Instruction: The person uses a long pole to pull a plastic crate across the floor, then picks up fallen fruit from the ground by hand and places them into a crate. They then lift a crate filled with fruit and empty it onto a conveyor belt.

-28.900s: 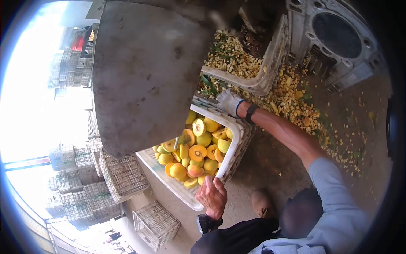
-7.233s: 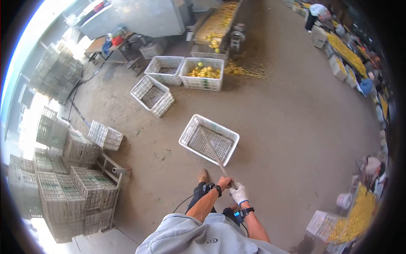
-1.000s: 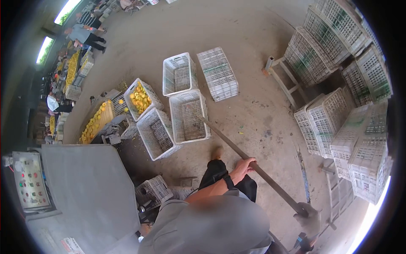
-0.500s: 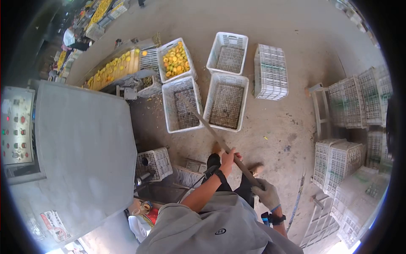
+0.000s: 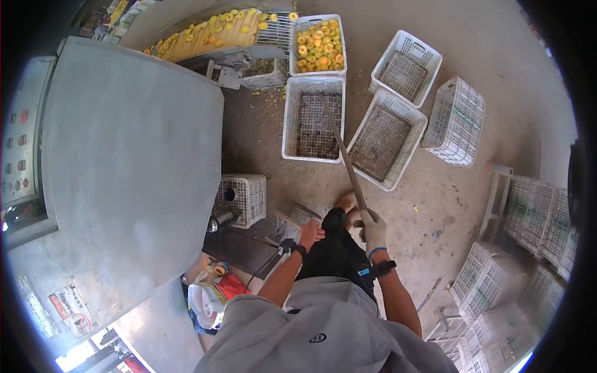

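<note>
pole held in gloved right fingers, slanting forward

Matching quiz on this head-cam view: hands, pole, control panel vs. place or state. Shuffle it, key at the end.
Column one
1. Right hand
2. Left hand
3. Pole
4. Control panel

Column two
A. Slanting across the rim of a white crate
B. At the picture's left edge, with red buttons
C. Gloved, closed around the pole
D. Bare, apart from the pole

Pairs: 1-C, 2-D, 3-A, 4-B
</note>
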`<state>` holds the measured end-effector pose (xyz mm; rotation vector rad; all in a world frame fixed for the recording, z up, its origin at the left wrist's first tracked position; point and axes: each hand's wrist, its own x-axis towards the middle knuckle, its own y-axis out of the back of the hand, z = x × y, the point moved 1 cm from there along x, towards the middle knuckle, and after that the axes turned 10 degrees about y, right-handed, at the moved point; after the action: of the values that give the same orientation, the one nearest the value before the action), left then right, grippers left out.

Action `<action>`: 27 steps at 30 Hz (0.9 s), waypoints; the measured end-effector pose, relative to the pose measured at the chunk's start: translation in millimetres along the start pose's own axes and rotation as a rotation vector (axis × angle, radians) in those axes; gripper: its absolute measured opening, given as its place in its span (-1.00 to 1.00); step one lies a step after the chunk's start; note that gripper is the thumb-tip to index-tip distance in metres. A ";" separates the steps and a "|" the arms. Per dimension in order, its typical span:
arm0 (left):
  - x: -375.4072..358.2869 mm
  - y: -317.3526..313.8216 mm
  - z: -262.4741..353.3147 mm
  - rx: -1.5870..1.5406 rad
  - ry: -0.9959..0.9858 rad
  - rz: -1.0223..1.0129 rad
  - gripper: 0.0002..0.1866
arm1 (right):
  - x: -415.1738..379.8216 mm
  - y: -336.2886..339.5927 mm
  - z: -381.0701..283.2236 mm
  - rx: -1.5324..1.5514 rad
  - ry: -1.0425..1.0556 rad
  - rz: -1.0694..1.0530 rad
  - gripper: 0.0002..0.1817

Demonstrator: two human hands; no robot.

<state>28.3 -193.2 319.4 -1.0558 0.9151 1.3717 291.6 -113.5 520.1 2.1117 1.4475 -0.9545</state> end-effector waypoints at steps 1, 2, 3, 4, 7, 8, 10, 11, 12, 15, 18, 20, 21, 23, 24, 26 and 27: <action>11.6 37.5 -17.0 -0.006 -0.011 -0.028 -0.43 | -0.1 -3.2 1.3 0.004 -0.008 0.009 -0.54; -8.3 53.2 -12.3 0.157 0.044 0.134 -0.49 | 1.5 -6.3 3.2 0.009 -0.013 0.012 -0.54; -26.5 65.3 -0.5 0.322 0.095 0.298 -0.56 | 4.4 -9.8 7.4 0.015 -0.006 -0.002 -0.53; -28.1 85.1 -2.1 0.402 0.042 0.331 -0.57 | 2.1 -11.2 17.0 0.029 -0.004 -0.005 -0.52; -25.4 122.2 -25.8 0.541 -0.024 0.379 -0.56 | -5.1 -10.8 42.5 0.090 -0.034 0.011 -0.51; -21.2 128.7 -26.3 0.512 0.000 0.380 -0.56 | -6.3 -12.1 48.6 0.111 -0.046 0.015 -0.51; -14.0 133.0 -17.5 0.490 0.002 0.374 -0.60 | -4.3 -15.3 64.7 0.155 -0.016 0.016 -0.51; -12.3 125.8 -2.0 0.497 -0.022 0.364 -0.61 | -2.9 -17.1 71.6 0.177 0.001 0.018 -0.51; -7.7 117.3 13.6 0.504 -0.045 0.352 -0.62 | -3.2 -18.3 74.3 0.161 0.011 0.035 -0.52; 24.9 91.1 51.4 0.425 -0.232 0.388 -0.66 | -2.9 -25.3 84.7 0.109 0.033 0.084 -0.53; 43.2 57.1 98.9 0.406 -0.312 0.337 -0.68 | -5.0 -36.9 103.3 0.050 0.027 0.126 -0.55; 73.3 55.2 105.8 0.404 -0.348 0.213 -0.67 | -9.5 -53.7 95.1 0.013 0.015 0.148 -0.55; 95.4 55.3 110.8 0.410 -0.380 0.141 -0.66 | -10.2 -55.6 96.8 0.007 -0.006 0.157 -0.54; 138.1 56.2 115.6 0.479 -0.329 0.060 -0.67 | -5.2 -60.2 87.6 0.033 -0.062 0.175 -0.52; 158.7 56.7 117.9 0.514 -0.305 0.019 -0.66 | -10.3 -61.6 76.3 0.054 -0.119 0.180 -0.51; 195.0 56.0 133.2 0.342 -0.183 -0.095 -0.67 | -6.7 -59.8 73.2 0.031 -0.165 0.182 -0.52; 198.2 50.5 153.1 0.469 -0.247 -0.109 -0.67 | -3.0 -58.5 73.8 -0.012 -0.172 0.186 -0.54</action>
<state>-30.9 8.2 173.7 -0.5565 0.9203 1.0946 214.3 -142.2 474.6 2.0580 1.1486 -1.0239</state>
